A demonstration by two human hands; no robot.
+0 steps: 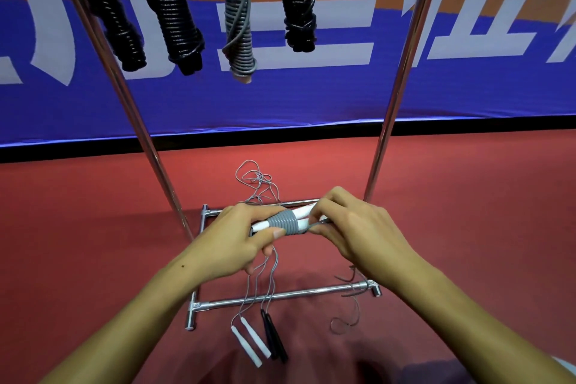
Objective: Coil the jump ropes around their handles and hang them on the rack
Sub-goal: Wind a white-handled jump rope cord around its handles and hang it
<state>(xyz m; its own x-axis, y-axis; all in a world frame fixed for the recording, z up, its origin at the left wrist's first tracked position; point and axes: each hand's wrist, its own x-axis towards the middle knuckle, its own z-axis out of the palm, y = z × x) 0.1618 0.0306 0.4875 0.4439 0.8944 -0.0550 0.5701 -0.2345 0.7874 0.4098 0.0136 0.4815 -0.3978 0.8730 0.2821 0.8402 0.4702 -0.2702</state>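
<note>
My left hand (237,235) grips a pair of white handles (304,212) held level in front of me, with grey rope coils (285,223) wound round their middle. My right hand (349,221) pinches the grey rope right beside the coils. Loose grey rope (254,179) lies in a tangle on the red floor beyond the hands. Several coiled ropes hang from the metal rack's top bar: three black ones (173,9) and a grey one (238,25).
The rack's base bars (280,294) and two slanted uprights (396,97) surround my hands. On the floor near me lie two white handles (251,341) and two black handles (274,337) with thin ropes. A blue banner (311,93) runs behind.
</note>
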